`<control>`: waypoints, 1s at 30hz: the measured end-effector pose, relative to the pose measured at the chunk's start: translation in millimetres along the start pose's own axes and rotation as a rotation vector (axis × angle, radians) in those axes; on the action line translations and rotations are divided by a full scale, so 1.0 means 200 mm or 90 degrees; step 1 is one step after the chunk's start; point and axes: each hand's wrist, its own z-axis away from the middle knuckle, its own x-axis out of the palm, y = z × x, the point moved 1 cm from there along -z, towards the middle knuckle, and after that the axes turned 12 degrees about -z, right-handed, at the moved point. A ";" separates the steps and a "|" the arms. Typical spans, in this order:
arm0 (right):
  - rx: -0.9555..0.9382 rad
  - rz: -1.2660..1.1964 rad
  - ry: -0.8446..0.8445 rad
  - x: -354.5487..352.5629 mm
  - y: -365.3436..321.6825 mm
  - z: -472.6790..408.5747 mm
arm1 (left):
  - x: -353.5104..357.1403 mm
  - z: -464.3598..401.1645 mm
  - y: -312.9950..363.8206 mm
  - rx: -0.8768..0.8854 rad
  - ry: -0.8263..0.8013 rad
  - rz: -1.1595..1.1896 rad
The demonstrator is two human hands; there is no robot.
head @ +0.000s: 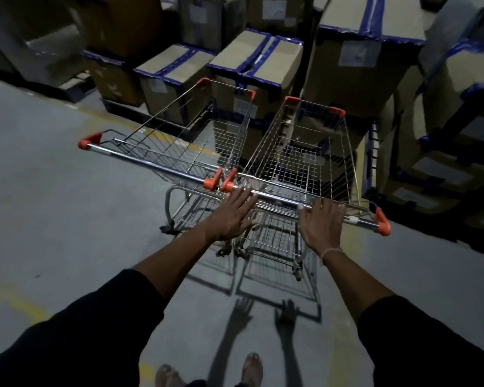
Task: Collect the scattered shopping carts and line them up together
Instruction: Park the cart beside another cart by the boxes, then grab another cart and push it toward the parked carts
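Note:
Two wire shopping carts with orange corner caps stand side by side on the grey floor, noses toward stacked boxes. The left cart (176, 152) has its handle bar running from far left to the centre. The right cart (308, 152) stands just in front of me. My left hand (232, 216) lies with straight fingers on the left end of the right cart's handle bar (280, 197). My right hand (323, 223) rests over the same bar near its right end, its fingers bent over the top.
Cardboard boxes (254, 60) with blue tape are stacked along the back and right, close to the carts' fronts. A dark pallet (403, 196) sits under the right stack. Yellow floor lines (20, 300) cross the grey floor at left. My feet (252, 367) are below.

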 end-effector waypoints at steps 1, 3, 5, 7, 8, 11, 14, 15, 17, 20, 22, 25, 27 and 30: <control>-0.025 -0.014 -0.001 0.04 -0.06 0.06 | 0.01 0.08 -0.02 0.000 -0.009 0.003; -0.066 -0.073 -0.012 0.12 -0.22 0.19 | 0.03 0.28 -0.07 -0.018 -0.021 0.023; -0.122 -0.122 -0.031 0.20 -0.40 0.33 | 0.09 0.50 -0.15 -0.056 -0.021 0.056; -0.192 -0.136 -0.087 0.30 -0.60 0.46 | 0.15 0.76 -0.26 -0.094 -0.007 0.065; -0.217 -0.136 -0.125 0.36 -0.71 0.52 | 0.17 0.90 -0.33 -0.116 -0.004 0.070; -0.272 -0.132 -0.230 0.52 -1.05 0.65 | 0.20 1.32 -0.50 -0.228 -0.017 0.104; -0.355 -0.113 -0.295 0.64 -1.44 0.75 | 0.23 1.76 -0.67 -0.331 -0.004 0.116; -0.383 -0.110 -0.316 0.69 -1.59 0.78 | 0.24 1.92 -0.73 -0.363 -0.008 0.121; -0.434 -0.114 -0.348 0.77 -1.88 0.86 | 0.25 2.23 -0.85 -0.437 -0.005 0.134; -0.503 -0.137 -0.386 0.89 -2.33 1.00 | 0.25 2.70 -0.97 -0.547 0.016 0.140; -0.556 -0.141 -0.413 0.95 -2.62 1.14 | 0.23 3.02 -1.03 -0.629 0.038 0.143; -0.637 -0.163 -0.456 1.04 -3.03 1.34 | 0.23 3.47 -1.09 -0.750 0.068 0.133; -0.704 -0.164 -0.482 1.13 -3.30 1.48 | 0.23 3.76 -1.12 -0.828 0.088 0.125; -0.788 -0.167 -0.507 1.25 -3.71 1.67 | 0.23 4.14 -1.15 -0.925 0.098 0.116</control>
